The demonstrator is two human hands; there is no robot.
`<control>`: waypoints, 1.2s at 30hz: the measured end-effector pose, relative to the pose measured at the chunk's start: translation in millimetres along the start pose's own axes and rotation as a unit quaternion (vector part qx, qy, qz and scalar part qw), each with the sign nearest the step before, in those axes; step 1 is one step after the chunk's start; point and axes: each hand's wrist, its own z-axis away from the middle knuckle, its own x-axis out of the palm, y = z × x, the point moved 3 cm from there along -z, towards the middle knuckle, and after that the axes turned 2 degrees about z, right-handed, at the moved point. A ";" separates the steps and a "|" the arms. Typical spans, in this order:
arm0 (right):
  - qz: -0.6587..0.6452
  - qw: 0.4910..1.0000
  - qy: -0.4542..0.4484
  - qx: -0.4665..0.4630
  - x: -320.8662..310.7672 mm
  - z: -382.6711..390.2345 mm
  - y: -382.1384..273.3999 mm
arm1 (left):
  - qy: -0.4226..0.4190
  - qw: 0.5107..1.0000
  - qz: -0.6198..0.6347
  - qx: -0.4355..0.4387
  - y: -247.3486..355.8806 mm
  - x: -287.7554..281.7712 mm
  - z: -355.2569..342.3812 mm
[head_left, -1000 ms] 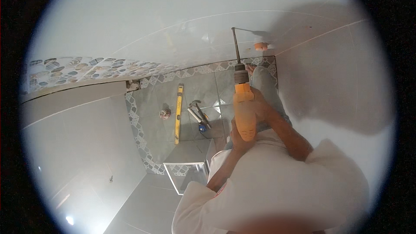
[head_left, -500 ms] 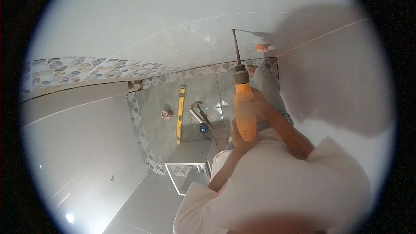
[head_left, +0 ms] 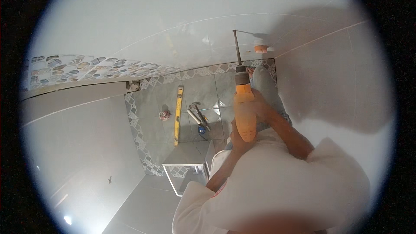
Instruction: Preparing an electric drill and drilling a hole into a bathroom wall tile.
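Observation:
An orange rotary hammer drill point(head_left: 245, 117) is held in front of my body, pointing away from me. My left hand point(head_left: 241, 141) is closed round the rear of it, on its left underside. On the right side of the body, further forward, my right hand point(head_left: 260, 105) grips the drill; its fingers are partly hidden behind the housing. A long thin drill bit point(head_left: 237, 47) runs out of the dark chuck point(head_left: 242, 76). The tip of the bit meets the pale tiled wall point(head_left: 186, 6), where its shadow joins it.
On the tiled floor point(head_left: 151, 132) to the left lie a yellow spirit level point(head_left: 178, 115), a claw hammer point(head_left: 198, 112), a blue tape measure point(head_left: 201, 129) and a crumpled lump point(head_left: 164, 115). A white-framed box point(head_left: 184, 164) stands nearer. An orange round fitting point(head_left: 260, 49) sits low on the wall.
The view has shifted slightly, so floor things appear a little further left. Both hands keep their hold on the drill, and the bit's tip stays at about the same spot on the wall.

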 end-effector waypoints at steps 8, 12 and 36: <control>-0.114 0.983 0.017 0.140 0.4 -0.2 -0.8 | 0.004 0.999 0.018 0.040 -2.8 -1.9 -3.3; -0.157 0.971 0.052 0.173 2.1 0.3 -0.2 | 0.002 0.999 0.026 0.035 -8.5 -0.1 -1.1; -0.186 0.962 0.024 0.198 -3.5 2.8 15.6 | 0.007 1.000 0.005 0.004 -26.1 14.1 2.9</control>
